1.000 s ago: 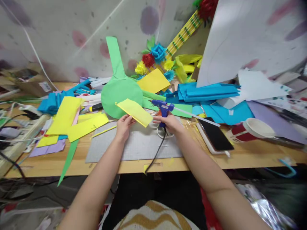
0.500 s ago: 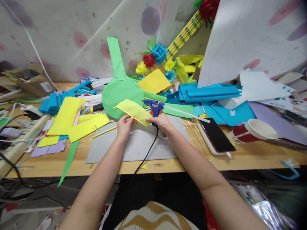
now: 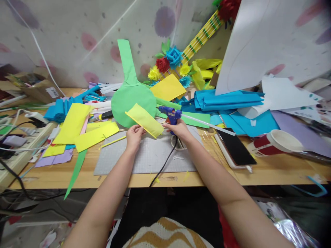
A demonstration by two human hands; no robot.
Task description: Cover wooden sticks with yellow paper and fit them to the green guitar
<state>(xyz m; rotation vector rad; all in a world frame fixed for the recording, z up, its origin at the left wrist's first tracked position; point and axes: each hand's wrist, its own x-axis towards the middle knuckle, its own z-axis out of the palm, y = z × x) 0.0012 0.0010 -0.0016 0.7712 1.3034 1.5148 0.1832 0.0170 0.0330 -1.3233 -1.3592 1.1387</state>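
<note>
My left hand (image 3: 134, 136) pinches the lower edge of a yellow paper strip (image 3: 148, 121), which has a narrow folded or rolled edge along its near side. In my right hand (image 3: 179, 129) is a blue glue gun (image 3: 169, 113), its nozzle pointing left and a long clear glue stick (image 3: 207, 123) sticking out behind. The right fingertips are close to the strip's right end; I cannot tell if they touch it. Behind the strip lies a green round paper shape (image 3: 133, 100) with a long neck. Below the hands is a grey cutting mat (image 3: 152, 160).
Yellow paper pieces (image 3: 97, 136) and a power strip (image 3: 28, 148) lie left. A thin yellow rod (image 3: 113, 142) rests on the mat. To the right are a phone (image 3: 236, 146) and a paper cup (image 3: 275, 143). A flower-decorated paper guitar (image 3: 201, 36) leans behind. The gun's black cord (image 3: 165, 163) crosses the mat.
My right hand with the glue gun has moved slightly right, away from the strip's right end. The yellow strip has tilted more, its right end lower. The left hand keeps its pinch.
</note>
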